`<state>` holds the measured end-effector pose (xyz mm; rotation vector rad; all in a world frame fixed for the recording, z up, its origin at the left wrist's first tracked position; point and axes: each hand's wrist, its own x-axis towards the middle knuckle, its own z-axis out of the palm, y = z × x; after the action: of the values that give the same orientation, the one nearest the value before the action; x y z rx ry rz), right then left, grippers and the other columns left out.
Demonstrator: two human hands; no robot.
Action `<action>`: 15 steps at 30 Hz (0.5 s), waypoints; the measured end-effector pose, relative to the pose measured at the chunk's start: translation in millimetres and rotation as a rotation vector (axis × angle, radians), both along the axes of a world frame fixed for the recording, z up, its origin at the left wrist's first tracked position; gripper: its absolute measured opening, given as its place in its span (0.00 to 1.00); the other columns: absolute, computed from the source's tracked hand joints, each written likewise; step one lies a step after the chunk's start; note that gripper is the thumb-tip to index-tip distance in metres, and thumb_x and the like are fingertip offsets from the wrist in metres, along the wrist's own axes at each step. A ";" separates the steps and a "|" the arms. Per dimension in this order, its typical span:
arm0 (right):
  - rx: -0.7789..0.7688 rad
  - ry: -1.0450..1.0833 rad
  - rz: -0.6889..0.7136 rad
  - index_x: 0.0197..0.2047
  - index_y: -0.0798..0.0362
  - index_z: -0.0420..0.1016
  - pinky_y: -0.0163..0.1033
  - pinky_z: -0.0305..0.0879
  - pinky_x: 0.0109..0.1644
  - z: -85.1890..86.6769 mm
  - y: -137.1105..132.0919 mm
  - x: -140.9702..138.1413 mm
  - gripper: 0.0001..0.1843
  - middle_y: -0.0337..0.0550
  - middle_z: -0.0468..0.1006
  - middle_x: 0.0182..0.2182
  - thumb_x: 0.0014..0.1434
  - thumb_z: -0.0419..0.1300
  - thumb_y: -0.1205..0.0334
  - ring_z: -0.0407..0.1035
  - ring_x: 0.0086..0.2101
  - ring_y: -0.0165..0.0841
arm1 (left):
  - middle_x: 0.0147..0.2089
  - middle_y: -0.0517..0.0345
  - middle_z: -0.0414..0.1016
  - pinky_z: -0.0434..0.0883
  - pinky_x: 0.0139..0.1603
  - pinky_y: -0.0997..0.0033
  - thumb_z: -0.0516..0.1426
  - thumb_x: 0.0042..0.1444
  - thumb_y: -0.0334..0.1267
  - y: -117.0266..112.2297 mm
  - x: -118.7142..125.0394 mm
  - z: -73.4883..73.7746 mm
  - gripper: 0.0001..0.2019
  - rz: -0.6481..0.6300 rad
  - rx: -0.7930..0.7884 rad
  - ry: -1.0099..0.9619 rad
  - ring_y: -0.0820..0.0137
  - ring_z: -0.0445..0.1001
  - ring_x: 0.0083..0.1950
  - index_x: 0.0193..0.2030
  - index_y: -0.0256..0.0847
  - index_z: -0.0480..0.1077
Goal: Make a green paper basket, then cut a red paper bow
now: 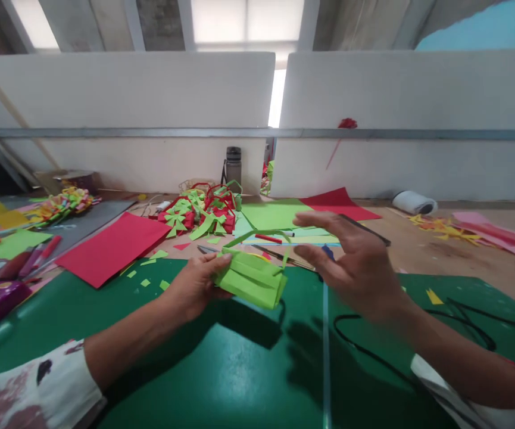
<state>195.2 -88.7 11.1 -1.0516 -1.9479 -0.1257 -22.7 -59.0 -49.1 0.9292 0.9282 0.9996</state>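
My left hand [194, 286] pinches the left side of a small light green paper basket [252, 279] and holds it just above the dark green cutting mat [221, 369]. A thin green paper strip arches over the basket as a handle [261, 233]. My right hand [355, 262] hovers to the right of the basket, fingers spread apart and pointing left, holding nothing. Its fingertips are close to the handle's right end but apart from it.
A pile of red and green paper baskets and bows [199, 214] lies behind. Red sheets [109, 247], a green sheet [270, 213], scissors [279, 256], a black cable [400, 339], a grey bottle [233, 165] and markers [34, 259] surround the mat. White partitions [123, 119] close the back.
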 end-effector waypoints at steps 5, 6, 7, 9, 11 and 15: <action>-0.327 0.344 0.048 0.30 0.52 0.70 0.35 0.66 0.30 -26.7 2.0 6.7 0.10 0.39 0.74 0.25 0.58 0.58 0.56 0.68 0.27 0.31 | 0.40 0.48 0.78 0.73 0.25 0.75 0.60 0.51 0.35 6.7 -7.4 -2.5 0.12 0.044 -0.158 -0.098 0.65 0.77 0.35 0.43 0.36 0.73; -0.377 0.368 0.071 0.29 0.53 0.70 0.35 0.65 0.29 -32.3 2.2 5.2 0.10 0.38 0.73 0.24 0.58 0.57 0.57 0.67 0.26 0.30 | 0.40 0.48 0.78 0.74 0.26 0.74 0.60 0.52 0.35 7.4 -7.5 -3.6 0.11 0.044 -0.176 -0.107 0.65 0.77 0.35 0.43 0.36 0.73; -0.419 0.388 0.097 0.28 0.53 0.70 0.34 0.65 0.30 -36.9 2.1 3.3 0.10 0.38 0.72 0.24 0.59 0.57 0.57 0.67 0.26 0.30 | 0.40 0.48 0.78 0.75 0.27 0.74 0.60 0.52 0.35 7.9 -7.3 -4.9 0.11 0.041 -0.183 -0.107 0.65 0.77 0.35 0.43 0.35 0.73; -0.496 0.430 0.159 0.30 0.53 0.70 0.34 0.65 0.31 -42.6 0.4 -0.6 0.08 0.37 0.73 0.25 0.58 0.58 0.59 0.67 0.27 0.29 | 0.39 0.48 0.78 0.75 0.25 0.74 0.60 0.53 0.35 8.3 -6.1 -7.6 0.11 0.037 -0.188 -0.102 0.66 0.77 0.34 0.43 0.34 0.72; -0.576 0.467 0.216 0.32 0.53 0.70 0.33 0.66 0.31 -44.7 -2.6 -3.7 0.06 0.36 0.73 0.25 0.58 0.58 0.60 0.68 0.27 0.28 | 0.39 0.47 0.77 0.76 0.26 0.72 0.59 0.54 0.35 7.8 -4.5 -10.2 0.11 0.027 -0.184 -0.107 0.65 0.77 0.34 0.43 0.33 0.72; -0.665 0.472 0.223 0.32 0.53 0.68 0.32 0.66 0.31 -45.3 -7.5 -6.6 0.04 0.35 0.74 0.24 0.58 0.58 0.62 0.69 0.26 0.27 | 0.41 0.46 0.77 0.77 0.32 0.66 0.58 0.55 0.34 4.4 -0.2 -13.3 0.11 0.001 -0.164 -0.150 0.63 0.77 0.37 0.45 0.32 0.71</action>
<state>188.6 -96.2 -34.2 -1.1289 -1.6704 0.8707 -22.9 -54.7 -62.4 0.7069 0.8705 0.9654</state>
